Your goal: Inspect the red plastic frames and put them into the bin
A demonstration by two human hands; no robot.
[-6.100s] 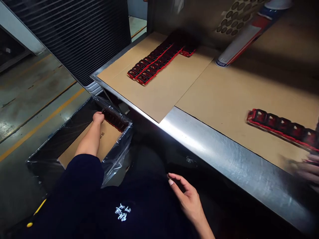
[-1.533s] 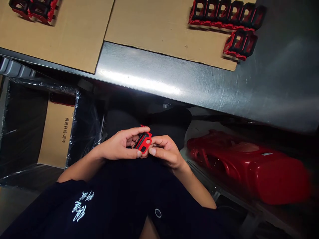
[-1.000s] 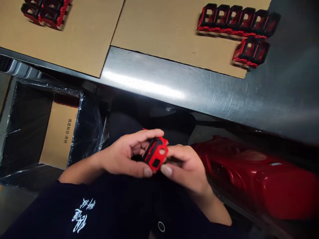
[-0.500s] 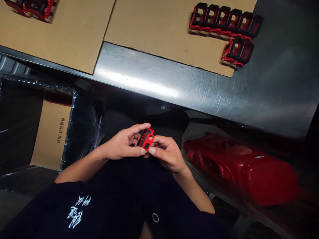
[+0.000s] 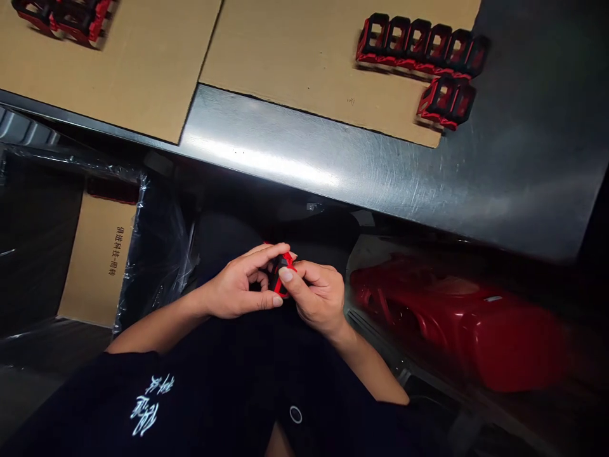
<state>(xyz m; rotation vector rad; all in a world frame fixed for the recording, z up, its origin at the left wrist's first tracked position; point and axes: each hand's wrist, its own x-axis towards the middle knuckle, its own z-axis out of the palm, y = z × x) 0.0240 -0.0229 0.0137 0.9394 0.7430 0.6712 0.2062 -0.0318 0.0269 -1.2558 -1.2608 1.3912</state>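
A small red-and-black plastic part [image 5: 280, 282] is held in front of my body, between both hands. My left hand [image 5: 238, 284] grips it from the left, forefinger along its top and thumb at its lower edge. From the right, my right hand [image 5: 318, 293] pinches it, with the thumb pressed on its red face. My fingers cover much of the part. Several red-and-black frame-like parts [image 5: 421, 47] stand in a row on a cardboard sheet [image 5: 295, 54] at the upper right, with a shorter group [image 5: 446, 103] just below them.
The metal table [image 5: 285, 149] spans the top, its front edge beyond my hands. More red-and-black parts [image 5: 78, 19] lie on another cardboard sheet [image 5: 133, 76]. A plastic-lined bin [image 5: 157, 254] holding a cardboard piece [image 5: 98, 260] is at left. A large glossy red object [image 5: 499, 336] lies at right.
The held part has turned, so its flat red face with the hole no longer shows. My right thumb has moved up onto it. The view has shifted slightly.
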